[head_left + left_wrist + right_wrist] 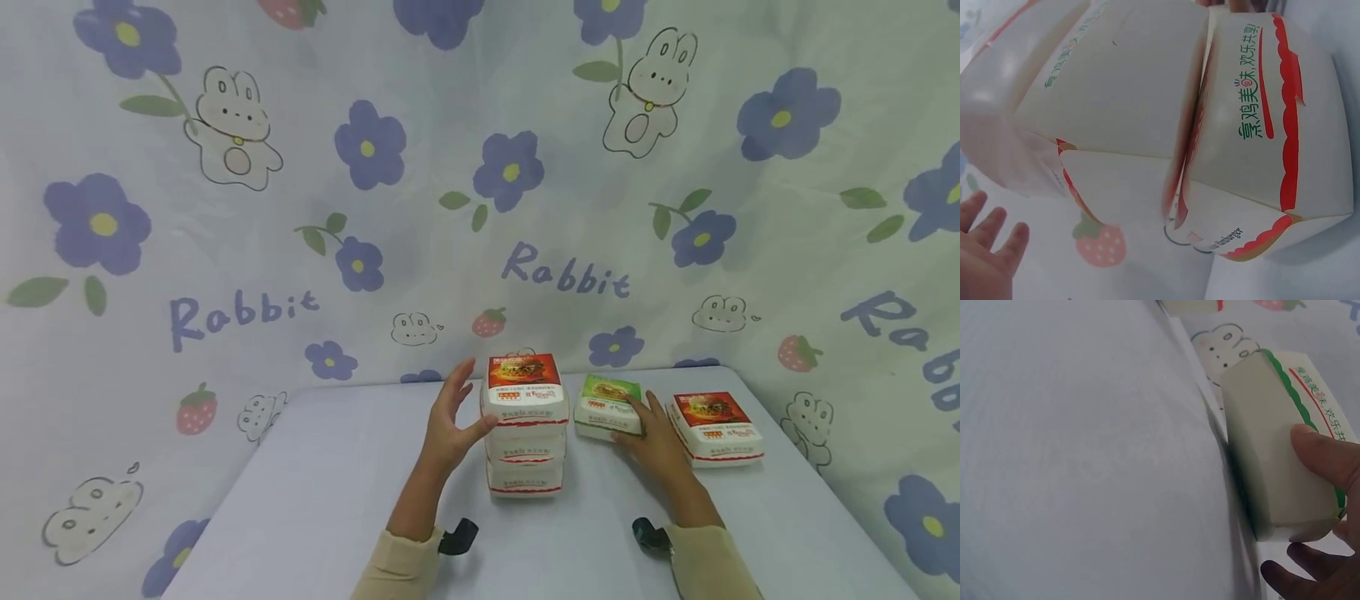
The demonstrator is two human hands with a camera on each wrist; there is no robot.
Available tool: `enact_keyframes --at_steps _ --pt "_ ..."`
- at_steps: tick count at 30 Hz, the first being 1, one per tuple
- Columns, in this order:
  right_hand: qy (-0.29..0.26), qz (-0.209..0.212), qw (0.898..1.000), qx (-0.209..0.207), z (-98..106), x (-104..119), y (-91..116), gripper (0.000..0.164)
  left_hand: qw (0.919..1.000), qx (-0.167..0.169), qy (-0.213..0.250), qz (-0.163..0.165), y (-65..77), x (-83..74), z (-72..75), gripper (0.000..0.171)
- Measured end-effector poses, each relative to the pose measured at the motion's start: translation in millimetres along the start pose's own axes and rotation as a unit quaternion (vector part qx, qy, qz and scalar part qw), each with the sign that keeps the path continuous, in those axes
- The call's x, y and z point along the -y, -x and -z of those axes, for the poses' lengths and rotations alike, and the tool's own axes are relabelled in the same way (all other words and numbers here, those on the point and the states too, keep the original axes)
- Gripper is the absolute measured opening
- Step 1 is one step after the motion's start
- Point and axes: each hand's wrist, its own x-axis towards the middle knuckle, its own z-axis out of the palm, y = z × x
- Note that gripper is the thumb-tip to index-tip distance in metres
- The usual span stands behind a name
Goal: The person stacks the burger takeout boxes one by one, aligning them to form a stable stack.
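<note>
A stack of burger boxes [525,454] with red wavy trim stands in the middle of the white table, the top one showing a red lid with a burger picture. My left hand [450,425] is at the stack's left side, fingers spread and raised, thumb tip right at the top box's front corner. In the left wrist view, the fingers [1004,240] show apart from the white box sides. To the right of the stack, my right hand [656,437] grips a green burger box [600,423], thumb on its front side and fingers about its right side.
Another red-lidded burger box [716,429] lies to the right of my right hand. Behind the table [337,483] hangs a cloth [420,242] printed with rabbits, flowers and strawberries. A dark wrist-camera mount [459,536] sticks out from the left sleeve [397,562].
</note>
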Motion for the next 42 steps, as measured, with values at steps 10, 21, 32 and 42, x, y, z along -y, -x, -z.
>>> enact_keyframes --at_steps 10,21,32,42 --pt "-0.029 0.037 0.999 -0.015 6.0 3.9 4.7 0.079 1.0000 0.004 -0.006 0.002 1.4 -1.4 1.8 0.081" --pt "-0.044 0.014 0.999 0.000 13.1 10.7 11.9 0.086 0.9995 0.003 -0.017 0.026 4.5 -0.5 -0.8 0.081" --pt "-0.024 0.006 1.000 -0.016 43.5 37.2 9.7 0.086 0.9981 0.006 -0.055 0.026 -8.2 34.5 1.3 0.088" --pt "-0.022 0.010 1.000 -0.009 64.6 55.7 15.2 0.088 0.9971 0.015 -0.070 0.027 -9.1 34.5 2.4 0.091"
